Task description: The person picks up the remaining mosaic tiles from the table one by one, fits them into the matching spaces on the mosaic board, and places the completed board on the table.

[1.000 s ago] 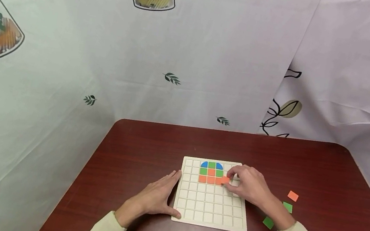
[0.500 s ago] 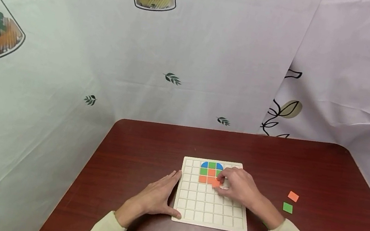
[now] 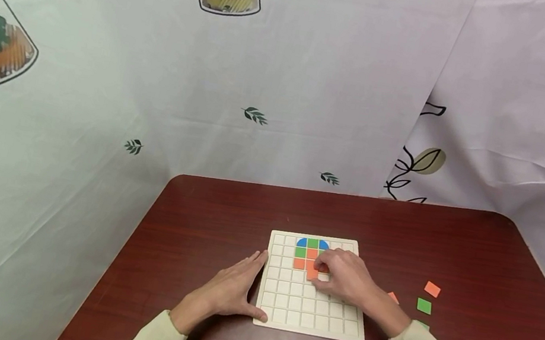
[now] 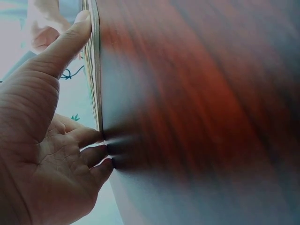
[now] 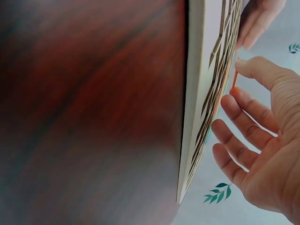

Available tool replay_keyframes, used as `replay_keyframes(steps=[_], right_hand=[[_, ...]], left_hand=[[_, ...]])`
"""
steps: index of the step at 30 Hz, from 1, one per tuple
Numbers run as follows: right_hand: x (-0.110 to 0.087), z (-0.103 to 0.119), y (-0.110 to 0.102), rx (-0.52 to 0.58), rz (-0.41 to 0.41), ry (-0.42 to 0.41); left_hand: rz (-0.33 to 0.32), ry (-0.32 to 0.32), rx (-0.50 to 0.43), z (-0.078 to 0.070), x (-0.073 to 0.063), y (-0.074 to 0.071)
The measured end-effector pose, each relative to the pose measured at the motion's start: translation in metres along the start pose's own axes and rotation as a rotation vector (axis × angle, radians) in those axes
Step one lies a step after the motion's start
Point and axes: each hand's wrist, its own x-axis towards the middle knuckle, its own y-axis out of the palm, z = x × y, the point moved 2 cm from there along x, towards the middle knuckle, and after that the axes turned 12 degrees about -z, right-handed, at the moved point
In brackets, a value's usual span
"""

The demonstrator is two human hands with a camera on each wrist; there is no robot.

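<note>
A cream gridded board (image 3: 299,313) lies on the table. Near its far edge sit tiles: a green square (image 3: 312,243) between blue rounded pieces (image 3: 302,243), with green and orange squares (image 3: 299,263) below. My right hand (image 3: 347,279) pinches an orange square tile (image 3: 311,274) between thumb and forefinger; it stays just over the board, below the orange row. The right wrist view shows this tile (image 5: 235,79) edge-on, the other fingers loosely bent. My left hand (image 3: 229,290) rests along the board's left edge, fingers extended and thumb at the near corner. My right fingers hide some tiles.
Loose tiles lie right of the board: an orange square (image 3: 432,289), a green square (image 3: 424,306), and another orange (image 3: 393,297) and green one (image 3: 422,325) partly behind the right forearm. A printed cloth (image 3: 288,76) hangs behind the dark red table (image 3: 222,210).
Holding the orange tile, my right hand has moved left and slightly toward me across the board. The right forearm's shift covers and uncovers different loose tiles. My left hand keeps its place.
</note>
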Motion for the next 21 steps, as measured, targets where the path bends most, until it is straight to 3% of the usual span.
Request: replay_keyframes(steps=[11, 21], right_hand=[[-0.0008, 0.0028, 0.0016, 0.003, -0.023, -0.06], [-0.0013, 0.0022, 0.0026, -0.018, -0.004, -0.063]], left_hand=[[0.004, -0.008, -0.009, 0.0011, 0.0002, 0.0006], [0.007, -0.012, -0.008, 0.0, -0.0004, -0.0001]])
